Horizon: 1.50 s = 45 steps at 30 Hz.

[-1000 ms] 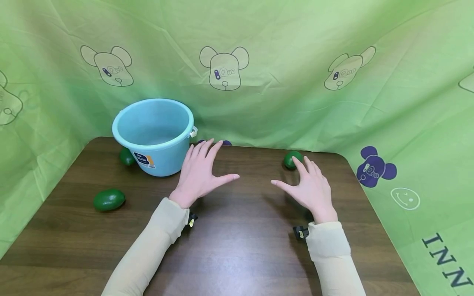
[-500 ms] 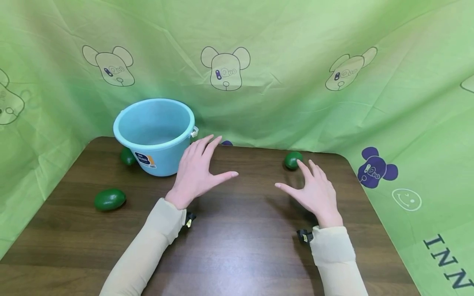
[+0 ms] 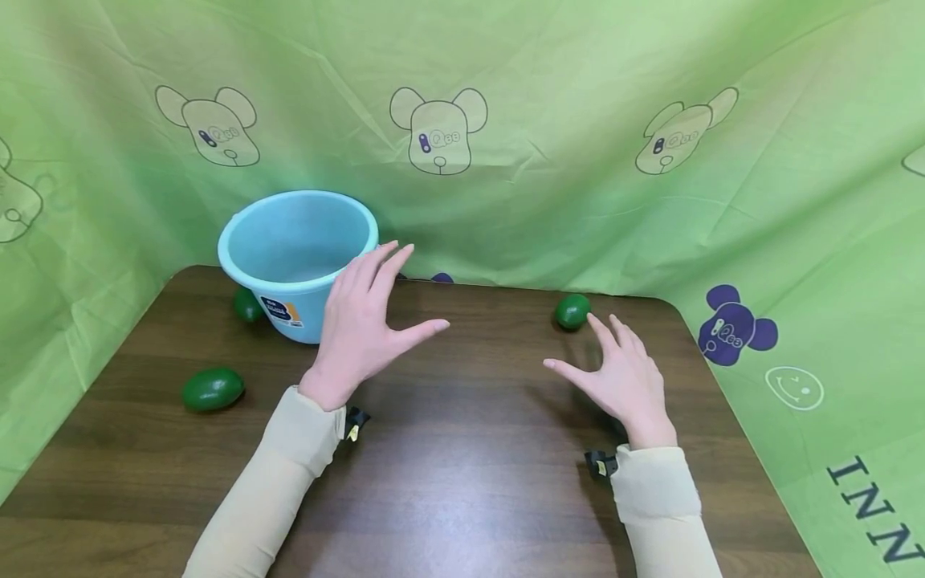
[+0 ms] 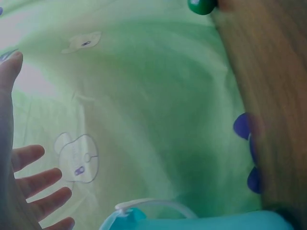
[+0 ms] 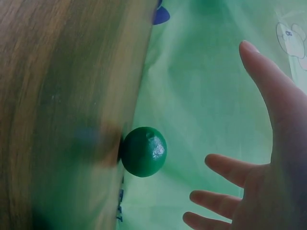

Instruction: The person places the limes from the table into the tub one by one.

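My left hand [image 3: 354, 329] hovers over the table with thumb and fingers spread, overlapping the right side of a light blue bucket [image 3: 278, 273]. Nothing is in its grasp. The bucket stands upright at the back left, and its rim and pale handle show low in the left wrist view. On the right, my right hand [image 3: 625, 381] is also spread and holds nothing. Just beyond its fingertips lies a glossy dark green avocado-shaped fruit [image 3: 573, 311], seen end-on as a green ball [image 5: 144, 152] in the right wrist view, apart from the fingers.
A second green fruit [image 3: 213, 389] lies on the left of the brown wooden table [image 3: 462, 482]. Another green fruit [image 3: 247, 305] is partly hidden behind the bucket. A green cloth [image 3: 535, 217] with printed bear heads hangs along the back and sides.
My left hand has shifted left and slightly up, now overlapping more of the bucket. The right hand has drifted right and a little toward me, uncovering the fruit. Bucket and fruits stay put.
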Tool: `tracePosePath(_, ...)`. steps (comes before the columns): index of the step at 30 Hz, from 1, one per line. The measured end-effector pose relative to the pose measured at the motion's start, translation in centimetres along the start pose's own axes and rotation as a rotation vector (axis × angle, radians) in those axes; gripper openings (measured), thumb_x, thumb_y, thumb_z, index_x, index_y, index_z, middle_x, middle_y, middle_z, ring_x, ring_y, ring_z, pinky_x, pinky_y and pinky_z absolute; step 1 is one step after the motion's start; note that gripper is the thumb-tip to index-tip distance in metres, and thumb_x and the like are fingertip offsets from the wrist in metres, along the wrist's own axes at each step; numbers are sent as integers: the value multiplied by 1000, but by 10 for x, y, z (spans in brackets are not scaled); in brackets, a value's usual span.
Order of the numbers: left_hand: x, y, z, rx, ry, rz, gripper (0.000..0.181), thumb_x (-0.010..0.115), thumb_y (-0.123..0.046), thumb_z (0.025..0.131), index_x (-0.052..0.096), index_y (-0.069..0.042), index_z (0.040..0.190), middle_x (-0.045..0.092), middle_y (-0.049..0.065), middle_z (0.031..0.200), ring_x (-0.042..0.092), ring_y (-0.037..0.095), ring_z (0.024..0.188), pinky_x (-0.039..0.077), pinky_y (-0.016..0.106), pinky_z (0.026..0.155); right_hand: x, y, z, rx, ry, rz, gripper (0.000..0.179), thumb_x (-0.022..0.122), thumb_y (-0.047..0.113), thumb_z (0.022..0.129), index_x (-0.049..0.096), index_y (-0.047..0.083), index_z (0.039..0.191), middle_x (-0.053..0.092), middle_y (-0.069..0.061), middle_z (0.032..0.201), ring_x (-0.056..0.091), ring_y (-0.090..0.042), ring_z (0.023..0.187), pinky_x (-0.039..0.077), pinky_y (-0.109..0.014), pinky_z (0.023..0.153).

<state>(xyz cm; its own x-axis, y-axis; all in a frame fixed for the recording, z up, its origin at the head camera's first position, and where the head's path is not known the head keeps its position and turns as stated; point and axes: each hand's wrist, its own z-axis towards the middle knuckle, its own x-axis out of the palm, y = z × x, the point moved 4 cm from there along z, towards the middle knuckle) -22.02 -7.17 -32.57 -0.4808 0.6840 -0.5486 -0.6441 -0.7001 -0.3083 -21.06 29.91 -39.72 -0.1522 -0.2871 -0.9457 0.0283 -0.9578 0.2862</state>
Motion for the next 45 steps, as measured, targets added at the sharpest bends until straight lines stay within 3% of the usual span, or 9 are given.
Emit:
tracePosePath(11,-32,13,4,-17,-103,22,93,72,-70,79,53,-11,149,51,10,148,47,32,134,34,53,110,-11,-4,-9,26,36,-8,112,60,86,77,34,16,160,27,-24,161,27,-51,142,34,-76,93)
tracePosePath(20,-55,31,3,-85,-152,40,91,74,-68,77,55,-12,147,53,10,146,47,35,132,33,54,109,-20,-9,-20,51,86,-10,113,60,85,78,35,12,159,29,-28,159,29,-54,140,35,-76,93)
tracePosePath(29,-82,59,-4,-209,-164,61,92,86,-54,73,54,-13,148,51,7,149,42,31,138,29,52,112,-27,-21,-24,79,133,-14,114,60,84,79,32,10,160,28,-30,158,31,-57,137,36,-78,88)
tracePosePath(35,-96,74,-12,-294,-152,75,91,87,-50,76,50,-15,152,49,7,150,40,31,138,29,52,110,-34,-31,-28,95,172,-3,113,58,83,82,28,8,161,30,-32,156,31,-56,138,35,-77,91)
tracePosePath(40,-104,86,-19,-362,-146,76,88,86,-47,79,50,-16,152,44,8,154,35,29,140,30,54,109,-38,-40,-31,120,221,2,114,56,83,82,25,8,162,31,-32,156,34,-56,135,42,-71,85)
tracePosePath(45,-107,100,-28,-426,-141,64,84,85,-43,81,50,-15,153,41,7,156,31,26,143,30,54,111,-41,-48,-34,135,255,-8,114,56,83,83,24,6,161,32,-36,153,35,-57,134,42,-71,86)
